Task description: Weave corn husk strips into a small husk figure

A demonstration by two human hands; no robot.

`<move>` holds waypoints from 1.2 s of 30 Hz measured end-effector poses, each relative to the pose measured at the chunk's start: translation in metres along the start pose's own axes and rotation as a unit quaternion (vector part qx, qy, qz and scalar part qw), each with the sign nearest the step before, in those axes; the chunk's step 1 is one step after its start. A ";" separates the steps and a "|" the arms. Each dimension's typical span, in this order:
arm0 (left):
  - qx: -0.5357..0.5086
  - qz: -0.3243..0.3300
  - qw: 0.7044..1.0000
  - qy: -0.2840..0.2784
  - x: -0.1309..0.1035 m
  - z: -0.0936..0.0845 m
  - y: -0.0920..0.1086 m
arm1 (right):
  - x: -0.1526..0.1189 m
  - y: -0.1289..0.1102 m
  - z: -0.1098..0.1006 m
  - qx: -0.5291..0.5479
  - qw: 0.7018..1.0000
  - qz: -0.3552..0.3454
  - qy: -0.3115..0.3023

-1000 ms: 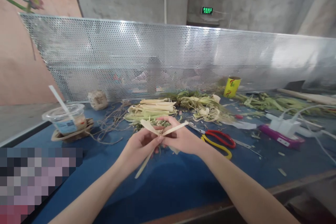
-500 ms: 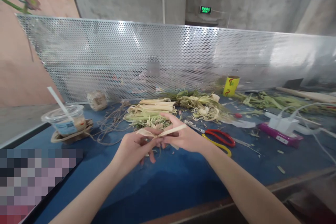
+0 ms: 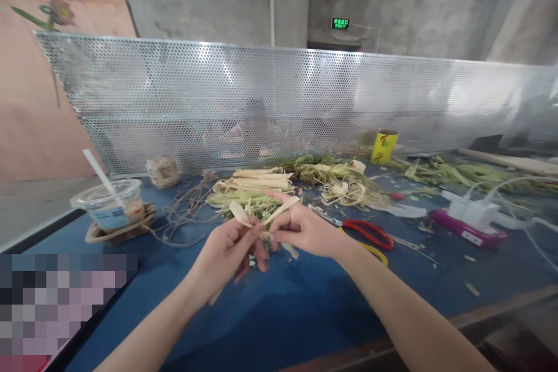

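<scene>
My left hand (image 3: 230,249) is closed, its thumb and index finger pinching pale corn husk strips (image 3: 282,211) above the table. The strips meet at the fingertips and their ends fan out upward to both sides. Close against it, my right hand (image 3: 308,231) is also closed, with thumb and fingers on the same husk. Another husk end shows below the right fingers, and the exact joint is partly hidden by fingers. Just beyond lie a stack of flat corn husks (image 3: 257,183) and small greenish stalks. Right of my right hand rest scissors (image 3: 370,233) with red and yellow handles.
A lidded cup (image 3: 108,206) with a straw stands left in a cardboard holder, beside tangled twine (image 3: 183,215). Loose husks (image 3: 344,186), a yellow roll (image 3: 384,147), a pointed metal tool (image 3: 412,247) and a purple power strip (image 3: 468,229) lie right. A perforated metal screen (image 3: 174,99) borders the back.
The husk ends now stand up more steeply in a V between my hands. Another strip end shows below the right fingers. The whole view has shifted slightly.
</scene>
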State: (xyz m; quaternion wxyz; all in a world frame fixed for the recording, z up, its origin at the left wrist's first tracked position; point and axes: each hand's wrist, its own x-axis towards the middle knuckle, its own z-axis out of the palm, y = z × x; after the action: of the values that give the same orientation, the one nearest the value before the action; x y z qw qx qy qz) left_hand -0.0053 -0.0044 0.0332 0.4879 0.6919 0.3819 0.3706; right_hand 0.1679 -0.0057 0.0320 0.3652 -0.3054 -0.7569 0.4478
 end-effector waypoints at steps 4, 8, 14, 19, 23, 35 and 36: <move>-0.078 -0.030 0.996 -0.007 0.003 -0.001 -0.002 | 0.000 0.005 0.002 0.030 0.999 0.000 0.013; -0.157 -0.031 0.987 0.010 0.005 -0.003 -0.008 | 0.000 0.010 0.003 -0.049 0.996 -0.013 0.071; -0.121 -0.014 0.992 -0.030 0.004 0.000 -0.011 | 0.001 0.001 0.005 -0.138 0.981 -0.055 0.126; -0.084 -0.006 0.996 -0.035 0.002 0.007 -0.007 | 0.003 0.001 0.009 -0.110 0.974 -0.074 0.181; -0.065 -0.014 0.997 -0.042 0.000 0.007 -0.003 | 0.005 0.005 0.012 -0.044 0.972 -0.063 0.221; -0.125 0.013 0.992 -0.005 0.002 0.003 -0.008 | 0.008 0.015 0.020 0.087 0.992 -0.006 0.094; -0.116 0.014 0.993 -0.012 0.002 0.003 -0.008 | 0.008 0.016 0.023 0.103 0.992 -0.008 0.067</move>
State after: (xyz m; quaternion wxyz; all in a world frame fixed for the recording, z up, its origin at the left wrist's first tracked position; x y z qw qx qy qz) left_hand -0.0028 -0.0024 0.0251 0.5641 0.6404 0.3205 0.4110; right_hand 0.1469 -0.0028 0.0124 0.4483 -0.2897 -0.6826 0.4991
